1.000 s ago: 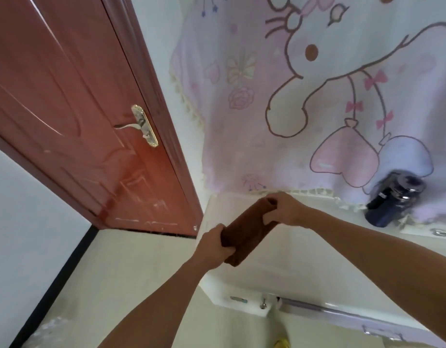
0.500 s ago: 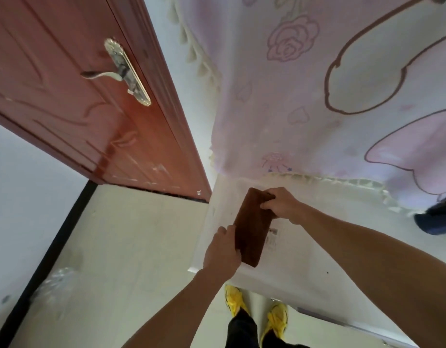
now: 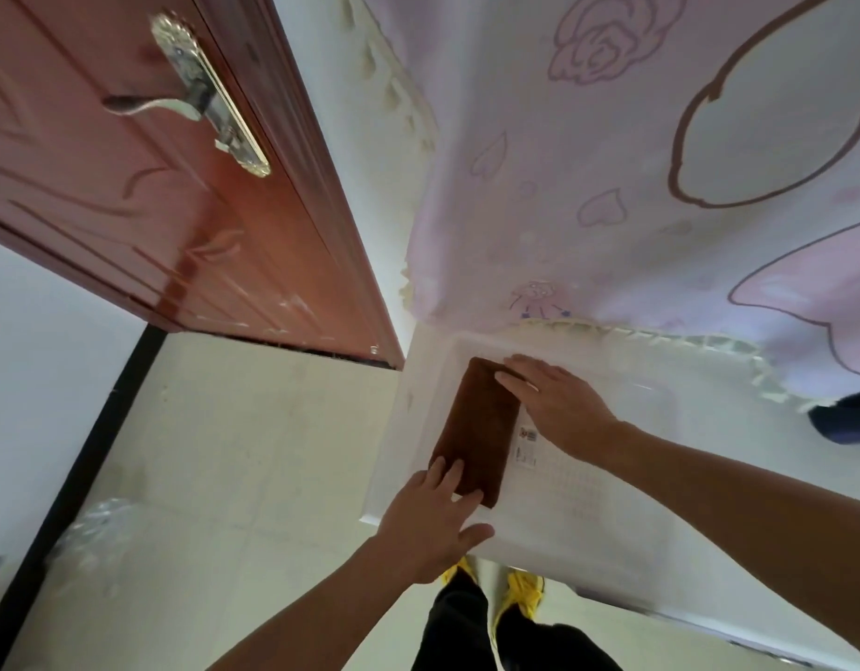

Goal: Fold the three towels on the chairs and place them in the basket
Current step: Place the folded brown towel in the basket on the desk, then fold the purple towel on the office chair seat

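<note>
A brown towel [image 3: 481, 428], folded into a narrow rectangle, lies flat on a white surface [image 3: 587, 515] with a raised rim. My left hand [image 3: 432, 518] rests with its fingertips on the towel's near end, fingers spread. My right hand [image 3: 553, 404] lies flat along the towel's far right edge, fingers extended and touching it. Neither hand grips the towel. No chairs appear, and I cannot tell if the white surface is the basket.
A pink-and-white cartoon-print cloth [image 3: 636, 186] hangs behind the surface. A red-brown door [image 3: 152, 196] with a metal handle stands at left over pale floor [image 3: 224, 477]. A dark blue object [image 3: 844, 421] sits at the right edge. My yellow shoes [image 3: 520, 590] show below.
The towel was held up between both hands; it now lies flat on the white surface with both hands opened on it. The view has tilted downward and closer.
</note>
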Motion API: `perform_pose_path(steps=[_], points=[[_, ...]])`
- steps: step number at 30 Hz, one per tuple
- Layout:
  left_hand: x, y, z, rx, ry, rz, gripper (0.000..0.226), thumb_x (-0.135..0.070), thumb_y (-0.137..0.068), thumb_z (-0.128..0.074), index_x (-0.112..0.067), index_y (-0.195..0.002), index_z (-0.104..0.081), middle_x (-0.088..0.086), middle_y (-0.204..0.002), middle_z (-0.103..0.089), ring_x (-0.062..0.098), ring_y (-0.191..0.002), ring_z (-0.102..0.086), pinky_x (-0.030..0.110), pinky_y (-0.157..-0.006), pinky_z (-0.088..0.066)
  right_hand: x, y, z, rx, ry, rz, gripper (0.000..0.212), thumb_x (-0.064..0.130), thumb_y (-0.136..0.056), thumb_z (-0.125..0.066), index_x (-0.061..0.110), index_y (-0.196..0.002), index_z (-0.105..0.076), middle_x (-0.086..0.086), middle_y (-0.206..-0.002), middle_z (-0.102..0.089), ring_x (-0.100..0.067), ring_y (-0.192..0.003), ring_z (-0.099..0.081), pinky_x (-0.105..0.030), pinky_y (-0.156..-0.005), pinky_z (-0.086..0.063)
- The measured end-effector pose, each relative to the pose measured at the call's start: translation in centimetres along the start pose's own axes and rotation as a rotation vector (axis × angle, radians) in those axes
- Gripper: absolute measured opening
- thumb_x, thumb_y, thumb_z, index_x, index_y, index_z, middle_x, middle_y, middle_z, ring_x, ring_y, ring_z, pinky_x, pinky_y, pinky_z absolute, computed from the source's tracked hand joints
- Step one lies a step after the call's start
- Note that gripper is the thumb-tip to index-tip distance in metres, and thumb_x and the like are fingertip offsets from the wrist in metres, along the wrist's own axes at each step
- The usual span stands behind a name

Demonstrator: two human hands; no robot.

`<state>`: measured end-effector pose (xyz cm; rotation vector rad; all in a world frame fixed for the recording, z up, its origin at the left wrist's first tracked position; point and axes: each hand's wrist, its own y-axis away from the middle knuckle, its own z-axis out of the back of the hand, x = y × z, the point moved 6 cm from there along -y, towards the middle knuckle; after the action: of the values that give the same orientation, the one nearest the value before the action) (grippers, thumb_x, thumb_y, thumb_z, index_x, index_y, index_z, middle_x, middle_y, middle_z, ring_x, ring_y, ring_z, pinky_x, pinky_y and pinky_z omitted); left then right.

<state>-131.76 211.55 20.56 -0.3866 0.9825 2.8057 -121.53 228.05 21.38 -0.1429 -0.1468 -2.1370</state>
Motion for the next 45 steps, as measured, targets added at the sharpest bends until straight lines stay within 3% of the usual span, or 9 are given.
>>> perform_pose_path(steps=[2, 7, 13, 18, 22, 25, 28, 34, 45], points=[[-0.1, -0.2, -0.1, 0.030, -0.007, 0.008, 0.090, -0.075, -0.077, 0.002, -0.030, -0.148, -0.031, 0.009, -0.162, -0.007, 0.031, -0.149, -0.004, 0.043, -0.118, -0.009, 0.3, 1.0, -2.1, 0.107, 0.047, 0.137, 0.077, 0.003, -0.071, -0.074, 0.011, -0.142, -0.045, -0.012, -0.153, -0.035, -0.026, -0.141, -0.033, -0.039, -0.101, -0.047], [0.0, -1.1, -0.4, 0.109, 0.009, 0.054, 0.081, -0.074, -0.085, -0.004, -0.031, -0.148, -0.031, 0.008, -0.162, -0.003, 0.032, -0.149, -0.002, 0.044, -0.119, -0.009, 0.4, -0.5, -5.1, 0.298, 0.111, 0.181, 0.078, 0.004, -0.090, -0.051, 0.015, -0.153, -0.007, -0.003, -0.158, 0.010, -0.017, -0.143, 0.010, -0.037, -0.116, -0.024], [0.1, -1.4, -0.7, 0.150, -0.015, 0.049, 0.070, -0.067, -0.094, -0.013, -0.029, -0.150, -0.029, 0.009, -0.162, -0.001, 0.032, -0.149, -0.001, 0.046, -0.119, -0.011, 0.2, -0.8, -5.4, 0.445, 0.154, 0.160, 0.083, 0.009, -0.093, -0.050, 0.020, -0.153, 0.007, 0.002, -0.154, 0.025, -0.013, -0.144, 0.017, -0.033, -0.116, -0.022], [-0.7, 1.6, 0.5, -0.009, -0.056, 0.043, 0.062, -0.055, -0.097, -0.019, -0.019, -0.139, -0.045, 0.014, -0.151, -0.033, 0.032, -0.138, -0.031, 0.041, -0.114, -0.024, 0.9, -1.6, -2.0, 0.470, 0.146, 0.070, 0.068, 0.010, -0.092, -0.054, 0.023, -0.151, -0.025, 0.001, -0.162, -0.012, -0.016, -0.146, -0.019, -0.033, -0.107, -0.037], [-0.3, 6.2, 0.6, -0.290, -0.086, 0.070, 0.045, -0.043, -0.094, -0.029, -0.021, -0.096, -0.069, 0.001, -0.098, -0.067, 0.020, -0.088, -0.064, 0.029, -0.078, -0.053, 2.2, -2.7, 2.4, 0.259, 0.201, 0.089, 0.041, 0.005, -0.092, -0.037, 0.020, -0.127, -0.054, -0.001, -0.125, -0.059, -0.021, -0.110, -0.056, -0.033, -0.085, -0.048], [0.7, 10.5, -0.2, -0.378, 0.004, 0.313, 0.037, -0.037, -0.099, -0.031, -0.020, -0.111, -0.061, 0.001, -0.105, -0.061, 0.022, -0.096, -0.060, 0.032, -0.081, -0.045, 5.9, -3.4, 4.6, 0.111, 0.174, 0.224, 0.028, 0.009, -0.092, -0.038, 0.015, -0.109, -0.060, -0.003, -0.100, -0.063, -0.023, -0.088, -0.061, -0.032, -0.066, -0.044], [1.7, 15.8, -2.7, -0.423, 0.065, 0.613, 0.035, -0.036, -0.101, -0.032, -0.021, -0.125, -0.051, 0.001, -0.120, -0.057, 0.022, -0.111, -0.055, 0.034, -0.091, -0.040, 12.1, -3.0, 5.6, 0.008, 0.116, 0.411, 0.017, 0.014, -0.091, -0.047, 0.012, -0.098, -0.063, -0.001, -0.083, -0.063, -0.022, -0.069, -0.062, -0.033, -0.057, -0.049], [-0.9, 30.5, -11.7, -0.443, 0.224, 1.007, 0.033, -0.033, -0.098, -0.036, -0.019, -0.122, -0.055, 0.003, -0.117, -0.062, 0.026, -0.106, -0.060, 0.035, -0.086, -0.045, 30.6, 3.0, 4.3, -0.022, 0.031, 0.843, 0.009, 0.013, -0.080, -0.054, 0.013, -0.080, -0.063, -0.004, -0.070, -0.062, -0.028, -0.060, -0.063, -0.033, -0.043, -0.046], [-11.2, 61.6, -34.8, -0.536, 0.466, 1.581, 0.027, -0.028, -0.096, -0.039, -0.016, -0.111, -0.059, 0.004, -0.112, -0.064, 0.028, -0.101, -0.062, 0.036, -0.081, -0.047, 66.3, 23.9, 0.0, 0.045, 0.041, 1.449, 0.022, 0.020, -0.092, -0.042, 0.011, -0.096, -0.062, -0.008, -0.091, -0.065, -0.032, -0.080, -0.063, -0.038, -0.065, -0.049]])
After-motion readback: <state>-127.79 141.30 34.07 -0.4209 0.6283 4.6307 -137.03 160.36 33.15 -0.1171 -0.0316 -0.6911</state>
